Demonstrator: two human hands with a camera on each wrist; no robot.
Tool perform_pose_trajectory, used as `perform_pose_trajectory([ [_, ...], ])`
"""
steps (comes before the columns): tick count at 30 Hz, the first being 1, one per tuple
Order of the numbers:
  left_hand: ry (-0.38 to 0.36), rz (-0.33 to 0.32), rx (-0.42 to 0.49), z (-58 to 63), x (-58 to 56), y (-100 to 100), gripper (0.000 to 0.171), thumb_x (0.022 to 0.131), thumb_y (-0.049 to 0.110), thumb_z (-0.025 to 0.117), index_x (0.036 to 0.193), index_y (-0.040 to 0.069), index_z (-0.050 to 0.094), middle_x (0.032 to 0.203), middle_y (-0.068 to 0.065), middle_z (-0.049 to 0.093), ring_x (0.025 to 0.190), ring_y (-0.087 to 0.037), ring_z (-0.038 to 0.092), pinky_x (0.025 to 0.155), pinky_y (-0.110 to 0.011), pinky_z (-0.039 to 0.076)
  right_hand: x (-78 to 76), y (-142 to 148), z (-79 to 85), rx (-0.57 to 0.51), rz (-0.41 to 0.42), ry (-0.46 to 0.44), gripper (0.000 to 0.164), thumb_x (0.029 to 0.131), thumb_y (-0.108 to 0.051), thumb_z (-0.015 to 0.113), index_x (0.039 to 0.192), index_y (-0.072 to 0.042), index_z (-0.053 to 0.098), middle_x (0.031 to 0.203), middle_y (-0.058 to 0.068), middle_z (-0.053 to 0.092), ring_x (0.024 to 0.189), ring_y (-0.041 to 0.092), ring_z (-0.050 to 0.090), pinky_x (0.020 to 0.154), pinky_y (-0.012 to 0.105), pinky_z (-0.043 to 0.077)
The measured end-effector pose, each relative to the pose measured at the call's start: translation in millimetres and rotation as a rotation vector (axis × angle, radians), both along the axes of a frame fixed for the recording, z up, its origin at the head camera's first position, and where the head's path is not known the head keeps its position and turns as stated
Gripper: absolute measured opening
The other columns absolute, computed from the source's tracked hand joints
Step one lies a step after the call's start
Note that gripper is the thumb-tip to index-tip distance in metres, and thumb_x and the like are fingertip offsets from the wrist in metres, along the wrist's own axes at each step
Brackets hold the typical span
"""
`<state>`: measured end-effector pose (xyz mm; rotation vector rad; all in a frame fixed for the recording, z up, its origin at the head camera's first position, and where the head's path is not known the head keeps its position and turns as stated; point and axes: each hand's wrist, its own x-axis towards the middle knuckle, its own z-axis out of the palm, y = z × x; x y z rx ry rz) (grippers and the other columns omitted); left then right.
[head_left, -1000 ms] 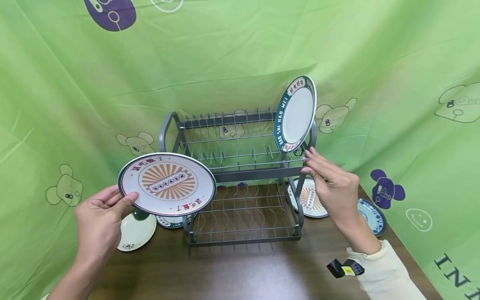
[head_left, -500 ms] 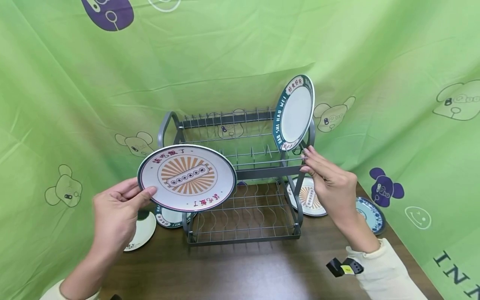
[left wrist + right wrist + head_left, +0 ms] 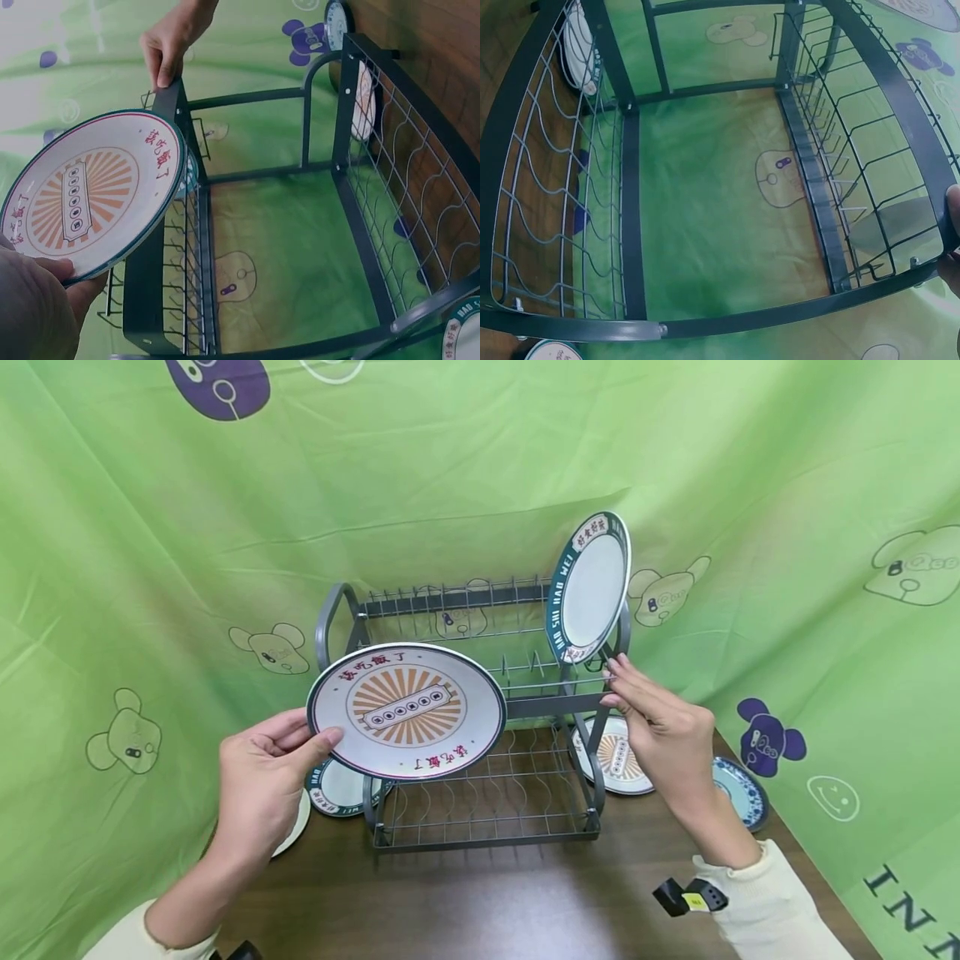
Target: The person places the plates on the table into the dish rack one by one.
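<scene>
My left hand (image 3: 266, 772) pinches the left rim of a white plate (image 3: 408, 710) printed with an orange sunburst and red characters. The plate is tilted in front of the upper tier of a grey two-tier dish rack (image 3: 525, 706), hiding part of that tier. With fingertips and thumb, my right hand (image 3: 667, 735) grips the rack's upper front right corner. A green-rimmed plate (image 3: 592, 589) stands upright in the upper tier's right end, just behind that hand. In the left wrist view the sunburst plate (image 3: 90, 187) is beside the upper tier's front rail.
On the wooden table (image 3: 450, 902), another green-rimmed plate (image 3: 341, 789) and a partly hidden pale plate (image 3: 296, 822) lie left of the rack. A second sunburst plate (image 3: 618, 756) and a blue-patterned plate (image 3: 742, 793) are on the right. Green cloth (image 3: 450, 468) hangs behind.
My left hand has carried the sunburst plate rightward and slightly up, across the front of the rack. My right hand and the upright green-rimmed plate have stayed in place.
</scene>
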<state>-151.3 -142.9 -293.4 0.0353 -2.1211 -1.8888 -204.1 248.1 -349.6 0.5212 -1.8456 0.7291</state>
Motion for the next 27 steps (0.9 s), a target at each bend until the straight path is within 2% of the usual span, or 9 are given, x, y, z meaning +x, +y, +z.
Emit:
perform_pose_trajectory([
  [3, 0.001, -0.021, -0.025, -0.2, -0.7, 4, 0.033, 0.085, -0.001, 0.081, 0.117, -0.004, 0.073, 0.089, 0.014, 0.080, 0.090, -0.007, 0.078, 0.081, -0.019, 0.062, 0.2, 0, 0.6, -0.003, 0.007, -0.007, 0.032, 0.074, 0.007, 0.084, 0.105, 0.000, 0.079, 0.114, 0.018, 0.074, 0.107, 0.033, 0.075, 0.096, 0.011, 0.053],
  [9, -0.006, -0.060, -0.001, -2.2, -5.8, 14, 0.031, 0.086, -0.003, 0.079, 0.116, -0.006, 0.073, 0.090, 0.011, 0.081, 0.088, -0.006, 0.078, 0.084, -0.020, 0.062, 1.5, 0, 1.8, -0.005, 0.017, -0.031, 0.029, 0.077, 0.006, 0.083, 0.106, 0.000, 0.078, 0.115, 0.018, 0.074, 0.113, 0.027, 0.073, 0.097, 0.013, 0.053],
  [15, -0.020, -0.089, -0.022, -3.0, -8.6, 22, 0.029, 0.087, -0.002, 0.078, 0.117, -0.004, 0.074, 0.103, -0.007, 0.080, 0.093, -0.005, 0.077, 0.088, -0.020, 0.061, 2.4, -1, -0.6, -0.008, 0.015, -0.045, 0.034, 0.077, 0.006, 0.083, 0.109, 0.000, 0.077, 0.119, 0.017, 0.073, 0.113, 0.031, 0.073, 0.099, 0.014, 0.053],
  [19, -0.016, -0.106, -0.042, -2.8, -11.3, 27, 0.028, 0.088, -0.001, 0.077, 0.116, -0.001, 0.075, 0.109, -0.015, 0.078, 0.095, -0.005, 0.077, 0.085, -0.019, 0.061, 2.6, -2, -1.5, -0.029, 0.018, -0.048, 0.036, 0.075, 0.007, 0.084, 0.109, 0.001, 0.077, 0.120, 0.018, 0.072, 0.113, 0.031, 0.073, 0.099, 0.015, 0.053],
  [25, 0.009, -0.140, -0.051, -1.7, -15.8, 34, 0.026, 0.089, 0.000, 0.077, 0.114, -0.001, 0.075, 0.108, -0.017, 0.078, 0.095, -0.007, 0.077, 0.085, -0.020, 0.062, 9.2, -3, -0.7, -0.086, -0.015, -0.016, 0.032, 0.075, 0.006, 0.086, 0.106, 0.001, 0.079, 0.117, 0.017, 0.074, 0.113, 0.019, 0.074, 0.102, 0.018, 0.054],
  [27, 0.015, -0.150, -0.046, -0.3, -16.8, 36, 0.025, 0.089, 0.000, 0.077, 0.114, -0.001, 0.075, 0.108, -0.017, 0.078, 0.095, -0.008, 0.077, 0.087, -0.021, 0.062, 14.8, -6, 1.3, -0.129, -0.039, 0.015, 0.026, 0.077, 0.005, 0.084, 0.102, 0.002, 0.080, 0.113, 0.018, 0.076, 0.110, 0.017, 0.075, 0.102, 0.017, 0.054],
])
